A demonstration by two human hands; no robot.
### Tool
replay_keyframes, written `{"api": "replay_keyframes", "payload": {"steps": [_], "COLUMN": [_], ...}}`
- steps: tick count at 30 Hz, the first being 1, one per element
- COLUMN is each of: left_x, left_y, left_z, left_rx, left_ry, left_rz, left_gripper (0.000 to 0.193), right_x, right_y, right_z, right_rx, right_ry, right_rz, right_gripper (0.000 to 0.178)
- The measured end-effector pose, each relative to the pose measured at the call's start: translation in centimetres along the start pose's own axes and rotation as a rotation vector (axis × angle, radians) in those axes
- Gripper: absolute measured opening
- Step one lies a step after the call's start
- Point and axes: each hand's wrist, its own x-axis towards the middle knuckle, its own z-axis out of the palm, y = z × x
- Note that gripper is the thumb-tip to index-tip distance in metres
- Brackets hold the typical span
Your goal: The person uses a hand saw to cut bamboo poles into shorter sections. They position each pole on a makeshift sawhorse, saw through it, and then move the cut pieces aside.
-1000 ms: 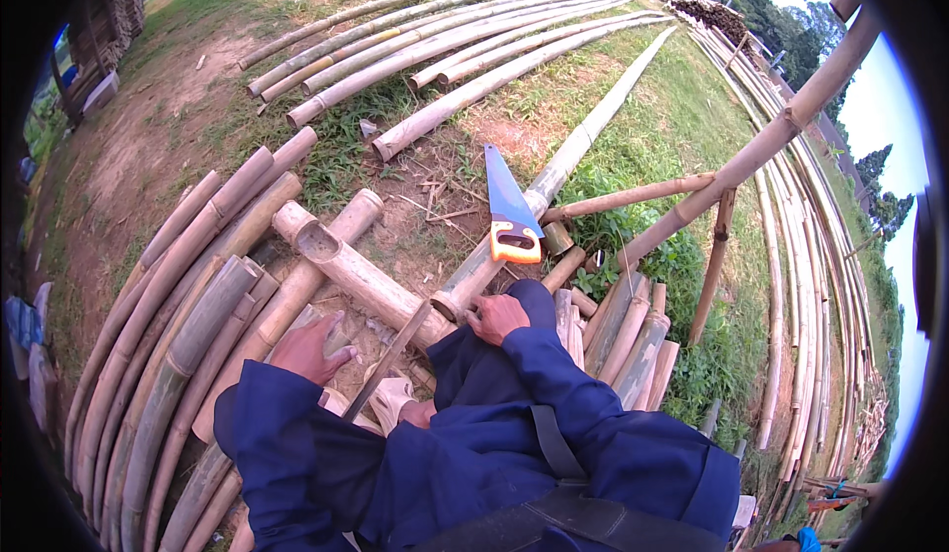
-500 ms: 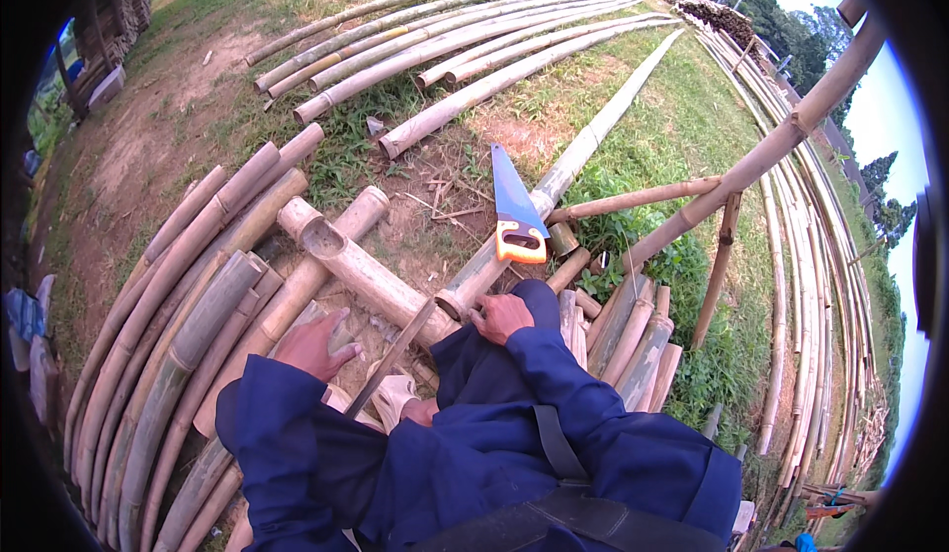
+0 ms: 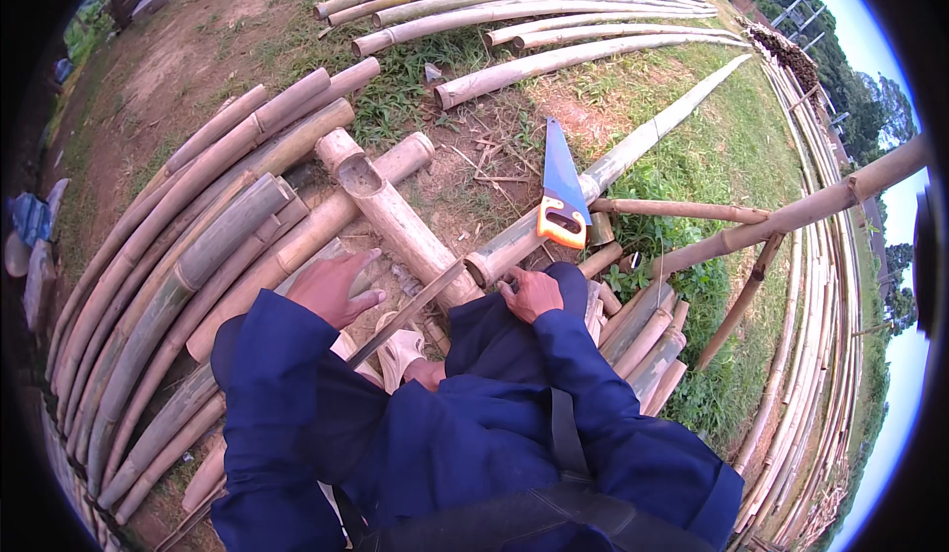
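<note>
My left hand (image 3: 337,287) is open, thumb and fingers apart, above the cut bamboo on the left and holding nothing. Near it a long, narrow dark blade (image 3: 407,313) slants across a notched bamboo piece (image 3: 400,218); its lower end is hidden by my sleeve and leg. My right hand (image 3: 531,293) has curled fingers and rests at my knee, close to the cut end of a long bamboo pole (image 3: 506,246); whether anything is inside the fingers is hidden. A handsaw (image 3: 564,188) with a blue blade and orange-and-black handle lies across that pole.
Stacked bamboo lengths (image 3: 183,300) lie at my left, and shorter pieces (image 3: 641,339) by my right knee. A propped bamboo rail (image 3: 791,224) crosses the right side. Long poles (image 3: 583,58) fan out over the grass ahead, and more poles (image 3: 820,354) run along the far right.
The whole view has swung, so the scene sits higher and further right in the picture. Both hands keep nearly the same places, and the saw still lies on the pole.
</note>
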Motion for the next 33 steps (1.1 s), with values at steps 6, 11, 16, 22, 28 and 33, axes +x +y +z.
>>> {"api": "replay_keyframes", "payload": {"steps": [6, 11, 16, 22, 28, 33], "left_x": [2.6, 8.6, 14.9, 20.8, 23.6, 23.8], "left_y": [-0.2, -6.9, -13.4, -15.4, -13.5, -13.8], "left_z": [-3.3, -2.9, 2.0, 11.9, 16.7, 16.7], "left_rx": [0.242, 0.302, 0.221, 0.085, -0.068, -0.059], "left_ry": [-0.052, -0.062, 0.225, 0.574, 0.579, 0.562], "left_rz": [-0.034, -0.132, -0.21, 0.043, 0.008, -0.076], "left_gripper": [0.056, 0.049, 0.043, 0.04, 0.049, 0.049], "right_x": [2.6, 7.4, 13.8, 26.1, 43.8, 57.3], "right_y": [-1.1, -3.7, -7.5, -7.6, -11.6, -19.1], "right_z": [0.3, 1.7, 3.1, 3.2, 1.9, 0.7], "right_rx": [0.34, 0.508, 0.606, 0.647, 0.715, 0.384], "right_ry": [0.064, 0.1, 0.101, 0.076, 0.248, 0.461], "right_rz": [0.097, 0.002, -0.045, -0.01, -0.119, -0.286], "right_gripper": [0.031, 0.028, 0.028, 0.028, 0.024, 0.038]}}
